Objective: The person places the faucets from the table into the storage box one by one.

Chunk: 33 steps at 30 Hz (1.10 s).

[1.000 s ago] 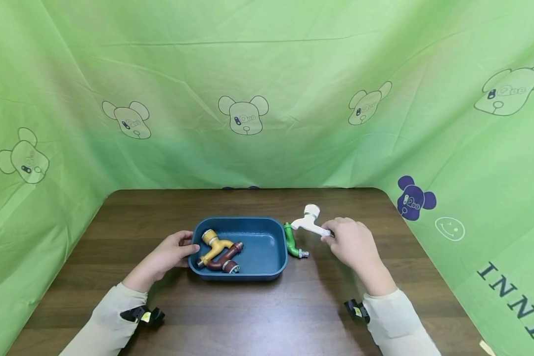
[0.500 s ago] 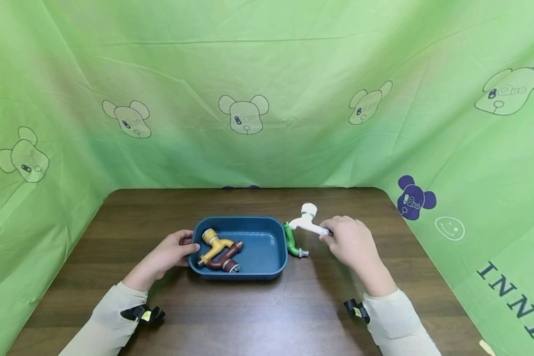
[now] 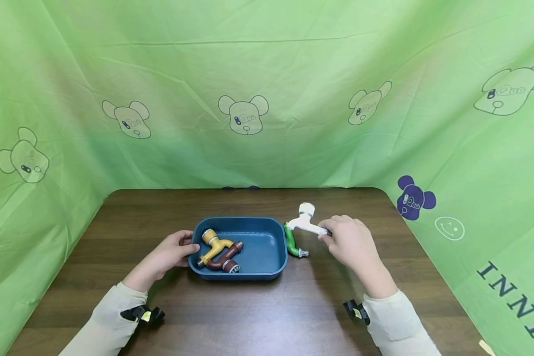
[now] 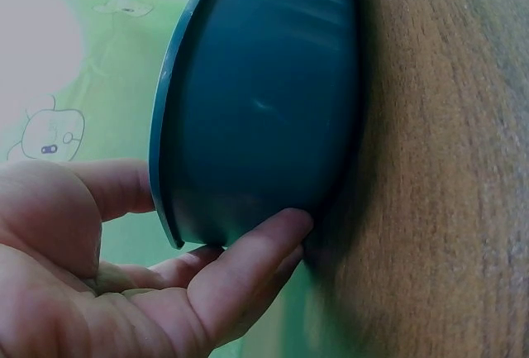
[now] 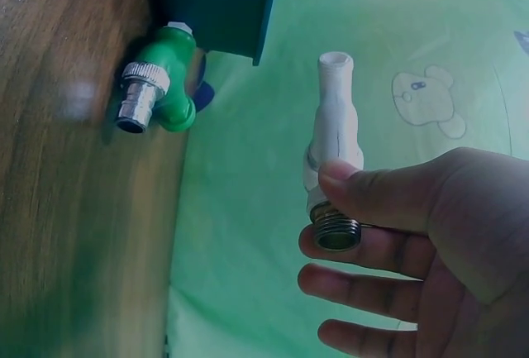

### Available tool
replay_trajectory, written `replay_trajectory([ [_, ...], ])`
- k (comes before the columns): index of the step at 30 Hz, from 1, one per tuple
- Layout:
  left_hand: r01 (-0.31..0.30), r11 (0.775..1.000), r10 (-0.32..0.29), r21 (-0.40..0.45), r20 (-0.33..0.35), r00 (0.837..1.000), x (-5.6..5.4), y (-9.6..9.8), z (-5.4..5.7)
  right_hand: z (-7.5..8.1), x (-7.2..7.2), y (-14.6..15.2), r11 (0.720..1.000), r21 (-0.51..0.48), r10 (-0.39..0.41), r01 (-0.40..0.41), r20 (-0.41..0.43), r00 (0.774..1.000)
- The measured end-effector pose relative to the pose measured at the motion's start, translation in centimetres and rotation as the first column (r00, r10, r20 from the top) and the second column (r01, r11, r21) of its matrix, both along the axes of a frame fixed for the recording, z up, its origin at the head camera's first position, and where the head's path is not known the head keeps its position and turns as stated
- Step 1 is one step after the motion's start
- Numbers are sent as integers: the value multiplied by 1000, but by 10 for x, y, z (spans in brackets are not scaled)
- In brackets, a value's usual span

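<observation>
My right hand [image 3: 348, 242] pinches a white faucet [image 3: 307, 222] by its threaded metal end, between thumb and index finger. In the right wrist view the faucet [image 5: 335, 126] is held up off the table, its other fingers spread below it. A green faucet [image 3: 291, 241] with a silver nozzle lies beside the right wall of a blue plastic basin [image 3: 262, 274]. My left hand [image 3: 171, 253] holds the basin's left end, thumb over the rim and fingers against the outer wall [image 4: 256, 110]. A yellow faucet [image 3: 218, 243] and a dark red faucet [image 3: 222, 262] lie together inside, at the left.
The basin stands on a brown wooden table [image 3: 249, 316]. A green cloth [image 3: 293, 59] with printed bear heads hangs behind the table and along both sides.
My right hand has moved slightly left with the white faucet, whose spout end now overlaps the top of the green one in the head view. The left hand and basin stay put.
</observation>
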<state>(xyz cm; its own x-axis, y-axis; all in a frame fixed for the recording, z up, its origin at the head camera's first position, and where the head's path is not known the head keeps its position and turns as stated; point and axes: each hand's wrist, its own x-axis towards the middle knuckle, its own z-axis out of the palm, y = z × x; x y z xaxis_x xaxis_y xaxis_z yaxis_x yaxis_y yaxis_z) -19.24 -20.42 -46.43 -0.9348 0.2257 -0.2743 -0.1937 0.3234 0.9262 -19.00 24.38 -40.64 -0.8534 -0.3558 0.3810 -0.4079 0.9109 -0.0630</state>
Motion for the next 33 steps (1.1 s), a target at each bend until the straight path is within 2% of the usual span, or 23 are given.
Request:
replay_trajectory([
  [33,0,1000,0,-12,4,1000,1,0,2,8,5,-9,998,8,57,-57,-41,998],
])
